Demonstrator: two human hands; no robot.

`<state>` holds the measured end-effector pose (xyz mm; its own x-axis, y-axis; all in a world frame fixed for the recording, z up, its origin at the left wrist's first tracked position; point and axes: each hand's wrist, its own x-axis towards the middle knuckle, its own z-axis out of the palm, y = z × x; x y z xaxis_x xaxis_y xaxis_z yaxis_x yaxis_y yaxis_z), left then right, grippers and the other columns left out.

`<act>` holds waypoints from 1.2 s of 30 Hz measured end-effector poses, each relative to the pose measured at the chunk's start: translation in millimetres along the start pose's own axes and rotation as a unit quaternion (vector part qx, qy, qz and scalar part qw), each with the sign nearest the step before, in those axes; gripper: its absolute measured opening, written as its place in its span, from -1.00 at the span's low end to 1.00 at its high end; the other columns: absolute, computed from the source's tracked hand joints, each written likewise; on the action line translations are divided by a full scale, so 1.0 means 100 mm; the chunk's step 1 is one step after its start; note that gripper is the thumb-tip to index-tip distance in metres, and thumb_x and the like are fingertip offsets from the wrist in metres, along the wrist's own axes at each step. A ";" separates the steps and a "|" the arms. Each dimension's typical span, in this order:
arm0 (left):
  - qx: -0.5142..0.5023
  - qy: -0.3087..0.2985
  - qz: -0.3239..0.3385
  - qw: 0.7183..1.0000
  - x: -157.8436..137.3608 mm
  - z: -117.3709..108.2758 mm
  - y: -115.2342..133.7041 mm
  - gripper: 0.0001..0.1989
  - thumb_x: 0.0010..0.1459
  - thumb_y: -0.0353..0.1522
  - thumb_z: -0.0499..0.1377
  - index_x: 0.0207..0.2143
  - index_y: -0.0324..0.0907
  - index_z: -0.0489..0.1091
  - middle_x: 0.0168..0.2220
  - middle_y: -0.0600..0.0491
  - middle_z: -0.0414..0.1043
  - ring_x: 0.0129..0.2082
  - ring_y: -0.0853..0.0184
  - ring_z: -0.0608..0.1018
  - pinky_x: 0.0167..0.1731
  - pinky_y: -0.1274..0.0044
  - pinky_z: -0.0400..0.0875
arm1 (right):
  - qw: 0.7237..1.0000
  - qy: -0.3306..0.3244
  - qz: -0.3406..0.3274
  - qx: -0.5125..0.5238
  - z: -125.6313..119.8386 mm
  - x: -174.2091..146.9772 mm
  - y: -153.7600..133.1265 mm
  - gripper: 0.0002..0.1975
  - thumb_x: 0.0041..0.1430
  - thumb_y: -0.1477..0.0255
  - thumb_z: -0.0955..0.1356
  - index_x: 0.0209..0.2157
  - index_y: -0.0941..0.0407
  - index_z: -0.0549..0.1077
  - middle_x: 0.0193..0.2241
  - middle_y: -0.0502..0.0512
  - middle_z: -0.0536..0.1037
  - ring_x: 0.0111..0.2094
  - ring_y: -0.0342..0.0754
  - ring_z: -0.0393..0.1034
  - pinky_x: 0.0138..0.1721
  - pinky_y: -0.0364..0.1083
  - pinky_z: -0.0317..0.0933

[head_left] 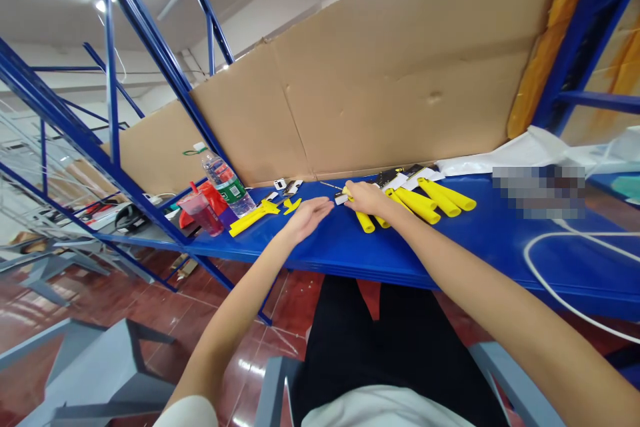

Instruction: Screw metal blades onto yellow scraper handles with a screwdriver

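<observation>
My left hand (311, 217) is held out over the blue table (320, 247), fingers stretched and nothing in it. My right hand (367, 199) is closed on a small yellow piece (349, 193); a thin rod (331, 185) sticks out leftward from that hand. The fingers partly hide what it grips. Several yellow tube-like handles (445, 199) with dark and white tags lie beside and under my right hand. Left of my left hand lie a small yellow piece (292, 205) and more yellow handles (255, 217).
A water bottle (227, 183) and a red drink cup (203, 210) stand on the left. Cardboard (375, 80) walls off the back. A white cable (533, 260) loops over the right side, near white plastic wrapping (480, 163). Blue rack posts (145, 7) rise at left.
</observation>
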<state>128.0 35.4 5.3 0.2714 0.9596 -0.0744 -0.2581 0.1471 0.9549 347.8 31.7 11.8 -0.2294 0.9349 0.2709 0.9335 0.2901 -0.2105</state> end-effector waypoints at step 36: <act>0.543 0.078 0.289 0.785 0.15 -0.59 0.25 -0.57 0.44 -0.04 0.22 0.00 -0.21 0.62 -0.02 -0.18 0.71 -0.03 0.13 0.71 0.06 0.33 0.56 | 0.694 0.145 0.046 0.704 -0.11 0.02 -0.38 -0.59 0.18 0.21 0.63 -0.33 0.05 0.37 -0.20 0.14 0.71 -0.28 0.04 0.68 -0.34 -0.05 0.58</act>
<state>70.7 68.1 11.1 0.2609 0.8212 0.5076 0.6688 -0.5329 0.5184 314.6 20.4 30.7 0.0686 0.9413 0.3306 -0.2998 0.3355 -0.8931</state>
